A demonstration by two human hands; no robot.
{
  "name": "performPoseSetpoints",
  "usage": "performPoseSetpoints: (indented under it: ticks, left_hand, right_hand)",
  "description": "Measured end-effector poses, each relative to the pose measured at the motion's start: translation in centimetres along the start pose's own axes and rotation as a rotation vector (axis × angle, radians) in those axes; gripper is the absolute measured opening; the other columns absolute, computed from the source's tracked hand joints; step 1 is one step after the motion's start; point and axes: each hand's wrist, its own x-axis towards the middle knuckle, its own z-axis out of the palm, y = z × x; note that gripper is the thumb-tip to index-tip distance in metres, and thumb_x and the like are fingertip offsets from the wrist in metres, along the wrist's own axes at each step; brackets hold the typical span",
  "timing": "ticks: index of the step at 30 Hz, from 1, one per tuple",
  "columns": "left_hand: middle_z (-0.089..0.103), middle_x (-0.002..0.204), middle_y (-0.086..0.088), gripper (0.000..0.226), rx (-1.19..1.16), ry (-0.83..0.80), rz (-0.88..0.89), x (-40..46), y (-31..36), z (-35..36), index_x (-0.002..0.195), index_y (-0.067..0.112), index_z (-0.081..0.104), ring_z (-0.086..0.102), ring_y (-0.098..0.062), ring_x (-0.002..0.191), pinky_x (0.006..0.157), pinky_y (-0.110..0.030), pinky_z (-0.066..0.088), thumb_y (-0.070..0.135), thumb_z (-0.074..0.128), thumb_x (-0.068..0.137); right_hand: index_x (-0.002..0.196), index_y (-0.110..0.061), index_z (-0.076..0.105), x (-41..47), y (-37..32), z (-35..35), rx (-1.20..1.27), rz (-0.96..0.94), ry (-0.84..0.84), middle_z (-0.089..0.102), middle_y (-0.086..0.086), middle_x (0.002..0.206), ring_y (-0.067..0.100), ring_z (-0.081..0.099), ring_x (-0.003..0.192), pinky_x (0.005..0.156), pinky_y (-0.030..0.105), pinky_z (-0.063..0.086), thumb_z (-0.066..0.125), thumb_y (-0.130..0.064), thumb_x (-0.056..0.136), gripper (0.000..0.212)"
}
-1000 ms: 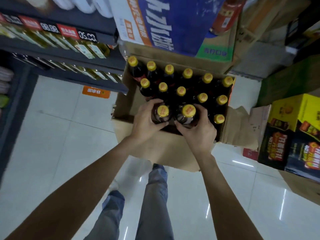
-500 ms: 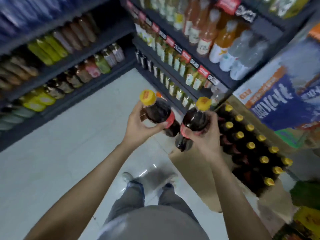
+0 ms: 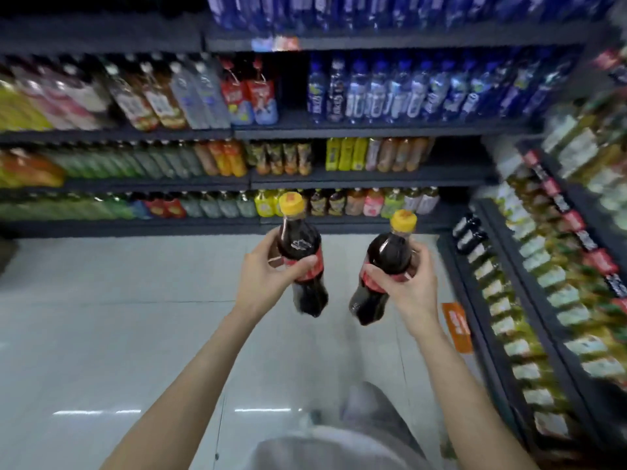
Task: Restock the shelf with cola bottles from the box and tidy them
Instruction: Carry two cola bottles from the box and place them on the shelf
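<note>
The left hand (image 3: 263, 276) grasps one cola bottle (image 3: 302, 262) around its red label, thumb across the front, and the right hand (image 3: 405, 283) grasps a second cola bottle (image 3: 383, 269) in the same way. Both bottles are held in the air over the pale tiled floor (image 3: 101, 317), close to the middle of the view, near each other but apart, each with a yellow cap (image 3: 290, 204) toward 12 o'clock and the dark base toward 6 o'clock. The writing on the red labels and on the caps is too blurred to read.

At 12 o'clock stand dark shelves (image 3: 339, 132) with blue, orange, yellow and green drink bottles. At 3 o'clock another shelf unit (image 3: 529, 320) carries yellowish bottles and red price tags (image 3: 573, 220), not readable. An orange floor sticker (image 3: 456, 327) lies at about 4 o'clock from the bottles.
</note>
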Motion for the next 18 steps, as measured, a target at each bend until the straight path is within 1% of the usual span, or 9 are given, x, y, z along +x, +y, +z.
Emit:
performPoseSetpoints:
  ticks: [2,4,6,8,10,12,16,17,18]
  left_hand:
    - [0.071,0.099,0.004,0.06,0.031,0.08,-0.002,2.3,-0.8,-3.3,0.117,0.019,0.061,0.065,-0.005,0.089,0.082,-0.025,0.055,0.029,0.086,0.063]
    - [0.069,0.105,0.005,0.068,0.059,0.152,0.006,4.5,-1.3,-6.1,0.12,0.024,0.058,0.064,-0.008,0.096,0.085,-0.027,0.055,0.039,0.085,0.059]
    - [0.067,0.107,0.01,0.07,0.077,0.214,0.024,6.9,-1.7,-8.6,0.117,0.029,0.056,0.062,-0.008,0.1,0.086,-0.027,0.053,0.05,0.08,0.054]
    - [0.064,0.104,0.018,0.068,0.098,0.299,0.045,9.9,-1.9,-11.4,0.113,0.033,0.054,0.061,0.001,0.098,0.086,-0.02,0.051,0.051,0.08,0.053]
    - [0.064,0.101,0.022,0.066,0.12,0.379,0.069,13.2,-1.8,-14.1,0.113,0.033,0.053,0.06,0.007,0.094,0.083,-0.013,0.049,0.049,0.082,0.055]
    - [0.065,0.101,0.02,0.065,0.15,0.45,0.095,16.9,-1.9,-16.7,0.113,0.032,0.054,0.061,0.004,0.094,0.081,-0.017,0.049,0.051,0.081,0.057]
    - [0.065,0.102,0.017,0.065,0.186,0.586,0.141,24.2,-2.1,-22.1,0.115,0.029,0.055,0.062,-0.001,0.094,0.084,-0.028,0.052,0.055,0.077,0.06]
    - [0.065,0.102,0.016,0.065,0.189,0.617,0.152,26.0,-2.0,-23.4,0.116,0.028,0.055,0.062,-0.001,0.092,0.082,-0.028,0.053,0.055,0.077,0.061]
    - [0.065,0.102,0.016,0.066,0.195,0.646,0.165,27.7,-1.9,-24.9,0.117,0.025,0.055,0.062,0.001,0.091,0.081,-0.025,0.052,0.053,0.078,0.062]
  right_hand:
    - [0.106,-0.017,0.048,2.7,-1.5,4.2,-0.009,-0.043,-0.067,0.059,-0.009,0.099,-0.014,0.057,0.083,0.077,0.011,0.048,0.084,0.0,0.063,0.059]
    - [0.106,-0.017,0.047,5.2,-3.0,7.9,-0.02,-0.087,-0.135,0.059,-0.007,0.102,-0.012,0.058,0.087,0.079,0.016,0.05,0.086,-0.005,0.062,0.06]
    - [0.106,-0.02,0.047,7.7,-4.5,11.4,-0.026,-0.141,-0.202,0.06,-0.007,0.105,-0.008,0.059,0.091,0.079,0.016,0.051,0.088,-0.01,0.061,0.062]
    - [0.105,-0.021,0.046,10.6,-6.2,15.5,-0.034,-0.198,-0.253,0.06,-0.007,0.106,-0.008,0.058,0.093,0.079,0.012,0.048,0.088,-0.013,0.061,0.062]
    - [0.106,-0.021,0.045,13.8,-7.6,19.4,-0.032,-0.246,-0.308,0.057,-0.011,0.104,-0.015,0.055,0.091,0.076,0.006,0.044,0.087,-0.013,0.062,0.062]
    - [0.107,-0.023,0.045,17.0,-9.0,23.3,-0.045,-0.292,-0.349,0.056,-0.016,0.105,-0.016,0.054,0.093,0.076,0.005,0.042,0.087,-0.019,0.063,0.062]
    - [0.107,-0.027,0.046,23.6,-11.8,31.2,-0.063,-0.378,-0.447,0.057,-0.016,0.104,-0.007,0.055,0.096,0.078,0.008,0.043,0.088,-0.025,0.062,0.062]
    - [0.107,-0.027,0.046,25.1,-12.7,33.2,-0.066,-0.401,-0.468,0.058,-0.016,0.104,-0.006,0.055,0.096,0.078,0.008,0.043,0.088,-0.025,0.062,0.062]
    - [0.107,-0.027,0.046,26.6,-13.5,35.2,-0.065,-0.422,-0.486,0.058,-0.016,0.104,-0.006,0.055,0.097,0.078,0.007,0.042,0.088,-0.025,0.062,0.062]
